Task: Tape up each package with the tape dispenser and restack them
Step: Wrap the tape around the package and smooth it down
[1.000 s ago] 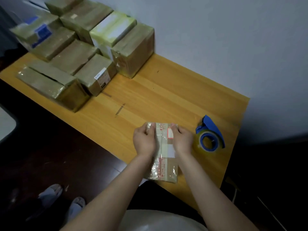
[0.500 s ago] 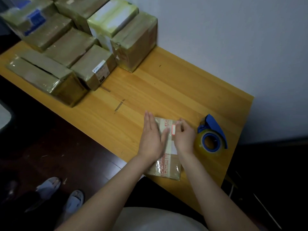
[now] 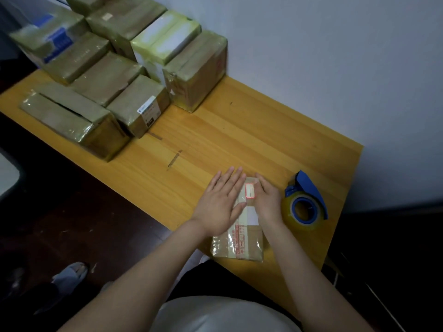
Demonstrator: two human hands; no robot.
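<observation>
A small brown package (image 3: 239, 245) with clear tape and red print lies on the wooden table (image 3: 239, 130) near its front edge. My left hand (image 3: 221, 202) lies flat on the package's left side, fingers straight and spread. My right hand (image 3: 267, 200) rests on its right side, fingers laid along the top near a red-framed label. A blue tape dispenser (image 3: 305, 200) with a clear tape roll stands on the table just right of my right hand. Several taped packages (image 3: 115, 68) are stacked at the table's far left.
A white wall (image 3: 335, 56) borders the table at the back and right. The table's right edge lies just beyond the dispenser. Dark floor and my sandalled foot (image 3: 69, 274) are at the lower left. A strip of old tape (image 3: 174, 159) sticks to the table's middle.
My left hand has gone from gripping the package's far end with curled fingers to lying flat with straight fingers. My right hand has also flattened onto the package.
</observation>
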